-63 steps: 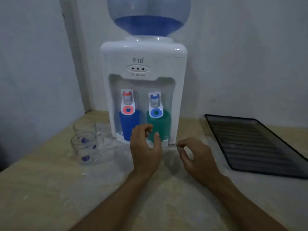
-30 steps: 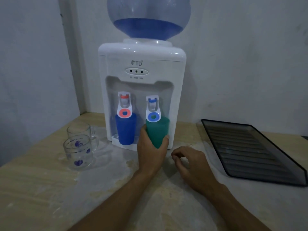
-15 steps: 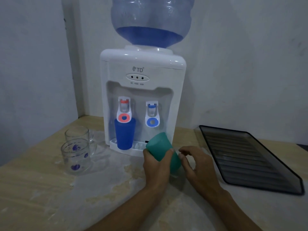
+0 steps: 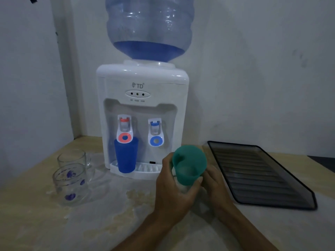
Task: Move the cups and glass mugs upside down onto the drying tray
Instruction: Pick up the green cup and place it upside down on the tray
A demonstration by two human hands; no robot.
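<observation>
In front of the water dispenser [image 4: 142,113], at about 5 o'clock from its drip grille [image 4: 143,168], the left hand [image 4: 174,191] grips the green cup [image 4: 188,164]: fingers and thumb are curled round its lower body, and the cup is tilted so that its open mouth faces the camera (the inside wall and the base are both visible). The right hand [image 4: 215,185] lies just beside the cup at 3 o'clock, fingertips at or near its wall; whether they actually touch or hold it cannot be told from this view.

The blue cup [image 4: 126,156] stands upright on the grille under the red tap [image 4: 124,129]; the blue tap [image 4: 155,132], at 3 o'clock from the red one, has nothing beneath it. An inverted water bottle [image 4: 149,28], partly filled, sits on top of the dispenser at 12 o'clock.

Two glass mugs stand upright on the wooden counter [image 4: 36,223] at 9 o'clock from the dispenser: the near glass mug [image 4: 71,184] carries blue flower prints, and the far glass mug [image 4: 73,158], close behind it at 12 o'clock, looks plain.

The dark drying tray [image 4: 261,175] lies flat on the counter at 3 o'clock from the hands, apart from both; its ribbed floor carries nothing.
</observation>
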